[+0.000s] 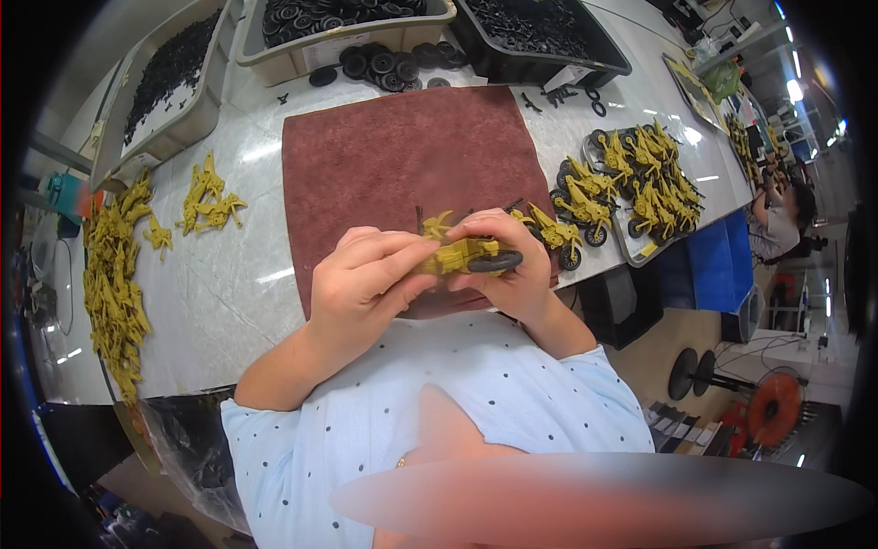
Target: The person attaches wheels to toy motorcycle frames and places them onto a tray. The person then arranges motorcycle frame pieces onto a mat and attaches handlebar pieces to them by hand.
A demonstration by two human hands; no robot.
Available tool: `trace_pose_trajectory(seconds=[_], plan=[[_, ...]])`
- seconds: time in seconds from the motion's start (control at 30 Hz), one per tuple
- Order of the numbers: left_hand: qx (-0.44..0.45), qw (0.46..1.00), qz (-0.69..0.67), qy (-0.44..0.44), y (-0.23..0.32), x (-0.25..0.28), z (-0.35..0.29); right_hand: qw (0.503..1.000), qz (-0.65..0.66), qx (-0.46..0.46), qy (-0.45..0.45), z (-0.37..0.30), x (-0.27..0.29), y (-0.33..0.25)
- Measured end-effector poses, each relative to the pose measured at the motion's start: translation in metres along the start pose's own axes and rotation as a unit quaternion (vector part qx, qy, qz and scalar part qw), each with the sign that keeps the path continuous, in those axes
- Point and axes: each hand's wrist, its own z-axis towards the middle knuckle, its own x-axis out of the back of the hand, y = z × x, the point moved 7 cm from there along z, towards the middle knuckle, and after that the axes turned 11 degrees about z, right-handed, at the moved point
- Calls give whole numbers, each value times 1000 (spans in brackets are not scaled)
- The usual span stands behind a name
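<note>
Both my hands grip a yellow toy motorcycle (450, 257) above the near edge of a dark red cloth (412, 156). My left hand (361, 279) pinches its left end between thumb and fingers. My right hand (514, 270) is closed around the other end, where a black wheel (495, 263) shows beside the thumb. Fingers cover much of the toy, so I cannot tell whether it has a second wheel. Just right of my right hand, more yellow toy motorcycles with black wheels (560, 233) lie at the cloth's edge.
At the far side stand a grey bin of black wheels (343, 59), a black bin (567, 64) and a grey bin of small black parts (197, 119). Loose wheels (389, 69) lie nearby. Yellow toy bodies (114, 284) are heaped left; a tray (631, 247) of wheeled motorcycles stands right.
</note>
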Motion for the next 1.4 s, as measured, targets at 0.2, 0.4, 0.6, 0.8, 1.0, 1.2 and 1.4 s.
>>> trace_pose_trajectory(seconds=[0.2, 0.4, 0.6, 0.8, 1.0, 1.2, 1.4], plan=[[-13, 1000, 28, 7, 3, -2, 4, 993, -73, 70, -57, -2, -9, -5], [-39, 998, 41, 15, 2, -6, 2, 996, -76, 47, -21, -6, -10, -2], [-26, 999, 36, -11, -4, -8, 4, 998, -63, 21, 6, -10, -9, 2], [-113, 981, 151, 53, 9, 3, 12, 978, -190, 79, -22, 7, -2, -10], [-153, 953, 246, 87, 12, 7, 4, 870, 386, -301, 59, -20, -7, 48], [9, 998, 58, 8, -28, 6, -1, 873, 354, -329, 61, -14, -6, 40], [306, 856, -418, -3, -46, -11, -20, 887, 323, -326, 42, -15, -10, 40]])
